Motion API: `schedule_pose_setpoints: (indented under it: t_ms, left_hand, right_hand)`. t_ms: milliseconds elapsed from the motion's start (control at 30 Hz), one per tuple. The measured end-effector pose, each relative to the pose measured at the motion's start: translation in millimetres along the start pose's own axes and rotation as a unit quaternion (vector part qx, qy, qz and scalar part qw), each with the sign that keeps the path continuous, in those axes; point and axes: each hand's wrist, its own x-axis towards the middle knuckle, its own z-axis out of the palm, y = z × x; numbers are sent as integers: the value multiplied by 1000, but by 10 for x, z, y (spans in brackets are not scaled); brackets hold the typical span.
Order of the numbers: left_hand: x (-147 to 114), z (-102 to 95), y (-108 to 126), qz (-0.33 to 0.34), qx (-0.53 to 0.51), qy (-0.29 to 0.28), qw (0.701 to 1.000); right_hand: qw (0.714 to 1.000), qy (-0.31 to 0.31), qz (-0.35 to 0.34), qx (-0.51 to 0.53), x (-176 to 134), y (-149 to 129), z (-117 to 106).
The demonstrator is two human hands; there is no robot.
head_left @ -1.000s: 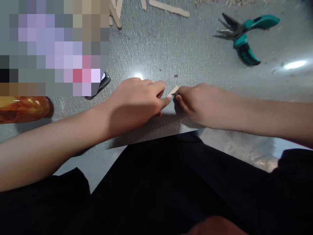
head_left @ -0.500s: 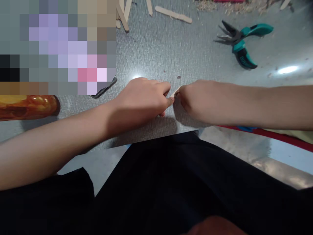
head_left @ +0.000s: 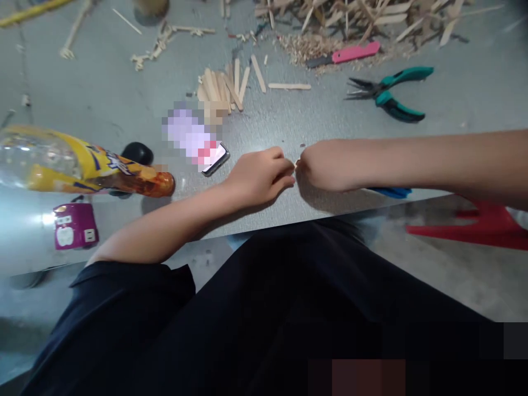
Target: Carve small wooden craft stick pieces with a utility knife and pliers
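At the front of the grey table my left hand (head_left: 262, 177) and my right hand (head_left: 324, 165) meet, fingertips almost touching. A pale bit of a popsicle stick (head_left: 297, 163) shows between them; most of it is hidden by the fingers. My left thumb and fingers pinch at its end, while my right hand is curled closed around the other part. Beyond the right hand, green-handled pliers (head_left: 381, 92) lie with jaws apart. A single popsicle stick (head_left: 289, 86) and a small pile of popsicle sticks (head_left: 212, 88) lie farther back.
A phone (head_left: 215, 159) lies left of my left hand. Farther left are a drink bottle (head_left: 86, 165) on its side and a purple box (head_left: 76, 225). A pink-handled cutter (head_left: 355, 52) rests by wood shavings and a stick heap (head_left: 396, 19). A blue item (head_left: 391, 192) lies under my right forearm.
The view has pulled back and shows more of the table. Both hands stay together at the front edge; less of the popsicle stick shows between them now.
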Motion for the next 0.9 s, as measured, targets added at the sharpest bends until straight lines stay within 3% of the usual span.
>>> schedule_pose_setpoints:
  t_ms: [100,200,467,633,767,900]
  left_hand:
    - [7,61,10,-106,-84,88,987]
    - [41,81,-34,-140,-161,120,970]
    - [60,61,-174,-93,-205,182,957]
    - [48,83,-219,-28,-198,247,948]
    - [37,95,-209,-30,-190,248,949]
    - [16,77,-151,-47,-215,236,947]
  right_hand:
    - [997,-28,20,-63,-153,-132,-171]
    - [998,-10,16,-58,-196,-164,-252]
    - [996,14,-34,85,-80,-40,-285]
    - [965,25,-90,247,-23,128,-211]
    - [945,36,-98,309,-25,233,-74]
    - [948,37,-99,300,-54,292,17]
